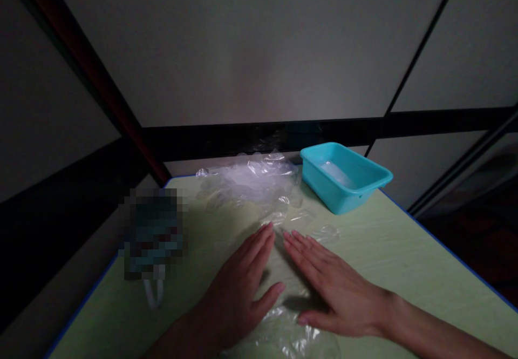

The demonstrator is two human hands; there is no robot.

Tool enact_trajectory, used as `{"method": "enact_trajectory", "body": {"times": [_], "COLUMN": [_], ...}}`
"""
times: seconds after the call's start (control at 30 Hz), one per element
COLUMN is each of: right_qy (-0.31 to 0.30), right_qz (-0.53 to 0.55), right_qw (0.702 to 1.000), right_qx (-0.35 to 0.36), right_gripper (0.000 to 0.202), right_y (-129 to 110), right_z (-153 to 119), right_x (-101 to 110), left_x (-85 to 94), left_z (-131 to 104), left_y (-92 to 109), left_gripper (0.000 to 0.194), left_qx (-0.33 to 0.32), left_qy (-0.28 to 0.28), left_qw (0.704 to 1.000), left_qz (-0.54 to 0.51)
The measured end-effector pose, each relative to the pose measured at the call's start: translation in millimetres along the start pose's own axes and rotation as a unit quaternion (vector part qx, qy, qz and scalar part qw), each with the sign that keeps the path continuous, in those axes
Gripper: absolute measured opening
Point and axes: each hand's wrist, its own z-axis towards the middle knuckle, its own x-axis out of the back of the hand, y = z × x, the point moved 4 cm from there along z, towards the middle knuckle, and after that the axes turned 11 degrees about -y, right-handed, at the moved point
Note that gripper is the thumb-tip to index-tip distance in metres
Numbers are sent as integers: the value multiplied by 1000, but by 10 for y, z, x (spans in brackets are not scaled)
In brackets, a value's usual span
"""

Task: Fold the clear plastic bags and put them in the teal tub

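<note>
A clear disposable plastic glove (299,337) lies spread on the pale green table, its finger ends reaching out past my fingertips. My left hand (243,283) rests flat at its left side, fingers stretched forward and thumb apart. Facing it from the right, my right hand (334,280) is also laid out flat, with its thumb out toward the glove. Both palms are turned down and seem to press on the thin plastic; neither hand grips anything. Beyond the fingertips is a loose pile of similar clear gloves (251,178).
A turquoise plastic basin (343,202) stands at the back right, with something whitish inside. On the left lies a pixelated object (154,235) with a white loop. The table (388,251) has a blue edge and meets a pale panelled wall (259,51) with a black band.
</note>
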Motion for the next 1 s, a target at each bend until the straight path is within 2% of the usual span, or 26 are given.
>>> {"method": "enact_trajectory", "body": {"times": [0.13,0.3,0.47,0.67,0.9,1.0], "right_qy": [-7,-32,-45,-66,-81,-89], "right_qz": [4,18,38,51,55,57], "right_qw": [1000,999,998,996,995,994], "right_qx": [-11,3,12,18,28,26], "right_gripper": [96,100,106,109,112,112], "right_y": [8,46,78,91,87,89], "right_z": [-7,-13,-7,-27,-31,-36], "right_x": [-73,-138,-154,-165,-166,-165], "left_x": [-159,-271,-279,-297,-283,-252], "left_z": [61,79,48,36,43,54], "left_y": [186,217,178,163,185,127], "left_gripper": [57,54,60,77,82,86], "left_qx": [-6,-32,-50,-52,-40,-39], "left_qy": [-47,-60,-65,-84,-101,-99], "left_qw": [998,998,997,995,994,994], "left_qz": [-39,-16,-3,3,8,10]}}
